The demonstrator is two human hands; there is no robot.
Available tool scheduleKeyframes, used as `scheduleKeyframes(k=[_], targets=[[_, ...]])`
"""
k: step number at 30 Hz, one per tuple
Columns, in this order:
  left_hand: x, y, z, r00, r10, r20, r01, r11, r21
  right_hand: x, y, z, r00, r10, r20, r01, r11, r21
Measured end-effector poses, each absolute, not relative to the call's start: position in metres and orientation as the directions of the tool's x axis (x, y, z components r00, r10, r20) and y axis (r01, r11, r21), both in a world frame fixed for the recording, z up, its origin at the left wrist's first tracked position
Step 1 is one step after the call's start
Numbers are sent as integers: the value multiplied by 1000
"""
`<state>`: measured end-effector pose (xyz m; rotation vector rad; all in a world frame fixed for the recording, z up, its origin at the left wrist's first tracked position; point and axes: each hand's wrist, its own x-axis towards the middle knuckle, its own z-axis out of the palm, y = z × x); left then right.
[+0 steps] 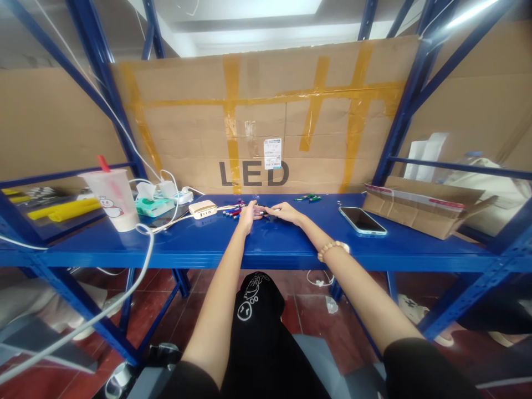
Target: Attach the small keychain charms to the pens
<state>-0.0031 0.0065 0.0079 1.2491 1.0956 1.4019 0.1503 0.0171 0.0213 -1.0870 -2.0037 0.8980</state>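
At the middle of the blue shelf my left hand (249, 215) is closed, with slim pens showing between it and the other hand. My right hand (286, 212), with a beaded bracelet on its wrist, comes from the right with bent fingers closed at the same small bunch. Which pens each hand grips is partly hidden. A loose heap of blue, red and purple pens (233, 211) lies just left of my left hand. Behind my right hand lie several green pens (308, 197), apart from both hands.
A smartphone (362, 220) and an open cardboard box (415, 208) are on the right. On the left stand a cup with a red straw (114, 202), a tissue pack (154, 206) and a white power hub (203, 209) with cables. A large cardboard sheet (187, 133) closes the back.
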Motion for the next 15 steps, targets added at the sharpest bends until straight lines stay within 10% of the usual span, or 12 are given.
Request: scheduleKeyframes(k=[15], targets=[[-3,6,8,-25,984,176,-80,-178,981,152,24,17,-448,863,231,383,419,-823]])
